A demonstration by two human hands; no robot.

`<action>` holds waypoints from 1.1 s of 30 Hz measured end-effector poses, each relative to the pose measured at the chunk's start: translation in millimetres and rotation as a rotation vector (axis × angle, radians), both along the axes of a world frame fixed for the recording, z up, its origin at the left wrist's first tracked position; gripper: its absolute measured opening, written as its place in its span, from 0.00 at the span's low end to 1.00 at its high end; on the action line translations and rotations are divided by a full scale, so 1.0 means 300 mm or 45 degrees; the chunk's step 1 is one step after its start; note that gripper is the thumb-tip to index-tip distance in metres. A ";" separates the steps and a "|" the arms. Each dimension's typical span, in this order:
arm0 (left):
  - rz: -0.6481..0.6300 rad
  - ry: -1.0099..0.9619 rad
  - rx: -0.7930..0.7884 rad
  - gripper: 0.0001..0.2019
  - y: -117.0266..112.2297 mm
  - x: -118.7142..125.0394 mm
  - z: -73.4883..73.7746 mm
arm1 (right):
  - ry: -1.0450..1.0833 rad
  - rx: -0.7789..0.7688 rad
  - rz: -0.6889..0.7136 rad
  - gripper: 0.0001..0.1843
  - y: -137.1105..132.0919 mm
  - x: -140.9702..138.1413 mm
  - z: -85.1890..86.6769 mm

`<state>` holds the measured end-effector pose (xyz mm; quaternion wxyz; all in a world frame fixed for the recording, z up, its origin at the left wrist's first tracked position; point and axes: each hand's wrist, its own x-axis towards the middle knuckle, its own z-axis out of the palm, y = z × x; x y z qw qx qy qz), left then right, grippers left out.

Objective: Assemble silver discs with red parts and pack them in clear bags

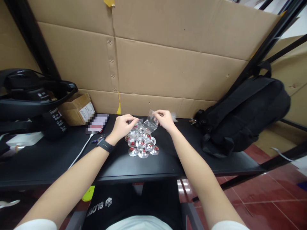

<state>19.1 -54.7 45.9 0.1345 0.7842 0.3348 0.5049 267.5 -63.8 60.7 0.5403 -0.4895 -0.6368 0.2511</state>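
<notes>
A small clear plastic bag (149, 124) is held up between my two hands over a black table (48, 159). My left hand (123, 126), with a black watch on its wrist, is closed and pinches the bag's left edge. My right hand (163, 119) is closed on the bag's top right corner. Just below the bag lies a pile of several round silver discs with red marks (143, 144), resting on the table in front of my hands.
A black backpack (244, 118) leans at the table's right end. A phone (96, 124) with a white cable lies left of my hands, beside a small cardboard box (78, 108) and black headgear (28, 92). Cardboard sheets (168, 57) wall the back.
</notes>
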 end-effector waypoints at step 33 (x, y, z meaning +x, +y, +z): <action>0.066 -0.129 -0.326 0.14 0.003 -0.009 0.009 | 0.185 0.221 0.109 0.28 -0.067 -0.054 0.045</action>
